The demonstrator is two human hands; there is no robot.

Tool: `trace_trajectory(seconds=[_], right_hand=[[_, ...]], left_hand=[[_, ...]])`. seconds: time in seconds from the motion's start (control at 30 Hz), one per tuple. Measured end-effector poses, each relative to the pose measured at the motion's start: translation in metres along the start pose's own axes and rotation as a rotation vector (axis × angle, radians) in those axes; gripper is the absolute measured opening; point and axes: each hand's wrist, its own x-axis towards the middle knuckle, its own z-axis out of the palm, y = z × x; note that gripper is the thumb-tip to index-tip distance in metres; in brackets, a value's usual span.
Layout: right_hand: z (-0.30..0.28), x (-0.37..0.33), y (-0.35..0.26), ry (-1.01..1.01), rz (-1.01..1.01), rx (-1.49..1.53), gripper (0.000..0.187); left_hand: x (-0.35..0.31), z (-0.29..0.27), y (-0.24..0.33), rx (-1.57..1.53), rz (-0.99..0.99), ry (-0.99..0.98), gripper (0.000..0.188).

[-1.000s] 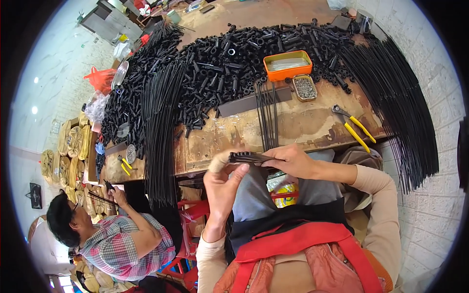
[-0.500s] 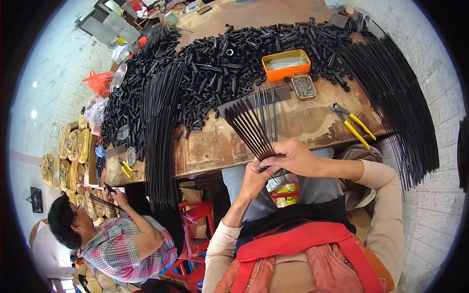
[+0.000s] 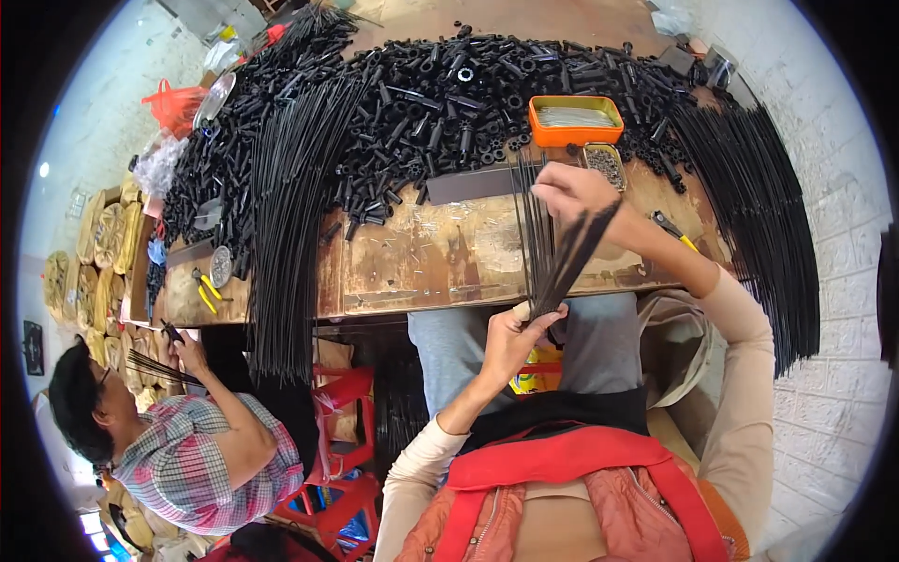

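Note:
My left hand [image 3: 517,348] is closed around the lower ends of a fanned bundle of thin black rods [image 3: 582,260], above my lap at the table's front edge. The bundle leans up and to the right. My right hand [image 3: 579,192] is raised behind the bundle's upper end, fingers curled together. Anything in its fingertips is too small or blurred to make out. Beside those fingertips, several thin rods [image 3: 523,211] run across the table top toward me. A flat dark strip [image 3: 468,185] lies left of them.
An orange tin [image 3: 576,137] of pale sticks and a small tin [image 3: 604,145] of metal bits stand behind my right hand. Black tubular parts [image 3: 431,122] heap across the table. Rod bundles [image 3: 286,225] hang over its edge. My forearm partly covers yellow-handled pliers [image 3: 688,243]. A person [image 3: 192,440] works at left.
My right hand has left the bundle and moved up and forward over the table. The bundle has swung from leaning left to leaning right in my left hand. The view has shifted slightly.

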Motion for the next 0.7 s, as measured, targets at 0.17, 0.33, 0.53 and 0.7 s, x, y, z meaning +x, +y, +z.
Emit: trace_trajectory(seconds=[0.17, 0.33, 0.53, 0.7], right_hand=[[0.017, 0.021, -0.008, 0.069, 0.005, -0.498, 0.040], [0.018, 0.028, -0.008, 0.068, -0.048, -0.532, 0.037], [0.005, 0.011, -0.018, -0.004, 0.208, 0.013, 0.022], [0.010, -0.015, -0.025, 0.010, 0.223, 0.600, 0.040]], left_hand=[[0.003, 0.004, -0.009, 0.084, 0.028, 0.045, 0.018], [0.005, 0.006, -0.016, 0.149, 0.067, 0.061, 0.018], [0.006, 0.007, -0.006, 0.147, 0.066, 0.056, 0.018], [0.008, 0.007, -0.015, 0.084, 0.079, 0.031, 0.018]])
